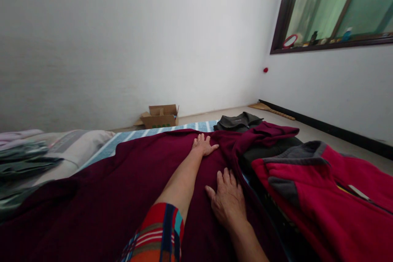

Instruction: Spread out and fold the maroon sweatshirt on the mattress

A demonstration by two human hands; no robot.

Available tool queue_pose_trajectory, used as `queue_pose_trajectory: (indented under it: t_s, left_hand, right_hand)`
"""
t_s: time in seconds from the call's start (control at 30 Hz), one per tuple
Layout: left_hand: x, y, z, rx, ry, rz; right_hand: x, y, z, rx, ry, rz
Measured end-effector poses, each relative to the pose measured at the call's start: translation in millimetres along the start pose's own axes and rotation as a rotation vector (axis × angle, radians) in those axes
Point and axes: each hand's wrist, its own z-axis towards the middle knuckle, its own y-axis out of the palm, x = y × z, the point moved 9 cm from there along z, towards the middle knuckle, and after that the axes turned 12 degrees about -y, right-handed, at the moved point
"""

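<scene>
Hands flat, fingers spread, on dark maroon knit garment (123, 188): left hand (203, 145) farther at twelve o'clock, right hand (227, 200) nearer.

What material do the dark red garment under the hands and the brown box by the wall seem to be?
Dark red garment: seemingly knitted cloth, matte, with a fine ribbed texture and soft folds. Brown box: seemingly plain cardboard, dull, with bent open flaps.

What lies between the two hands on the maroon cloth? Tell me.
Only the maroon cloth itself: in the head view, bare fabric separates the left hand from the right hand.
</scene>
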Motion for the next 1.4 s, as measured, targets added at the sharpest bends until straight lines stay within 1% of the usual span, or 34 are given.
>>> queue_pose_trajectory:
  t_s: [0.33,0.57,0.87,1.17,1.4]
  left_hand:
    - [-0.8,-0.9,5.9,0.001,0.01,0.015]
    - [-1.5,-4.1,4.6,0.023,0.003,0.018]
    - [-1.3,-3.1,4.7,0.037,0.007,0.027]
    - [-2.1,-3.4,4.5,0.078,0.022,0.016]
    - [-2.5,-2.3,5.1,0.071,0.03,0.011]
  right_hand:
    - [-0.7,-2.0,0.1,0.003,-0.003,0.014]
    - [-0.9,-2.7,0.7,0.006,-0.001,0.018]
    - [-0.2,-1.9,2.1,-0.003,-0.002,0.019]
    - [-0.4,-2.0,1.0,0.005,-0.005,0.021]
    - [-1.5,-3.6,2.0,-0.011,0.001,0.027]
